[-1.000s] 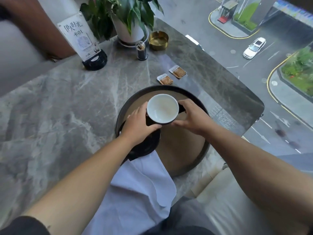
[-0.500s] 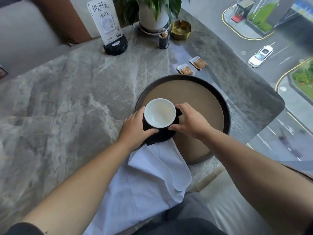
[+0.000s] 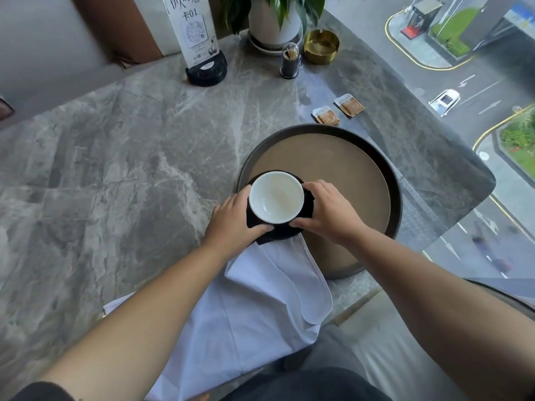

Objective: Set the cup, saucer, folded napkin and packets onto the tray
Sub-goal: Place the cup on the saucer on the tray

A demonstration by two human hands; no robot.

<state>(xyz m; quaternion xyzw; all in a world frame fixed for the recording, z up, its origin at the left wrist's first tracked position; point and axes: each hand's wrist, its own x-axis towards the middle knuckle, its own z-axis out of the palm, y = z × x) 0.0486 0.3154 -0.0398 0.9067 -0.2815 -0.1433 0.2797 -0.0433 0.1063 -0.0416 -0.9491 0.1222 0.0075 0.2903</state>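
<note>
A cup [image 3: 275, 198], black outside and white inside, stands on a black saucer [image 3: 282, 232] at the near-left rim of the round dark tray [image 3: 396, 198]. My left hand [image 3: 234, 219] grips the saucer and cup from the left, my right hand [image 3: 327, 211] from the right. A white napkin [image 3: 260, 308] lies spread on the table edge below the saucer, its top end tucked under it. Two brown packets [image 3: 326, 115] [image 3: 349, 105] lie on the marble beyond the tray.
At the back of the grey marble table [image 3: 115, 169] stand a sign holder [image 3: 199, 39], a potted plant [image 3: 273, 24], a toothpick jar [image 3: 289, 63] and a gold ashtray [image 3: 321, 46]. The table's right edge runs along a window over a street.
The view has shifted, so the table and tray sit further right. Both hands stay on the cup and saucer at the tray's near-left rim.
</note>
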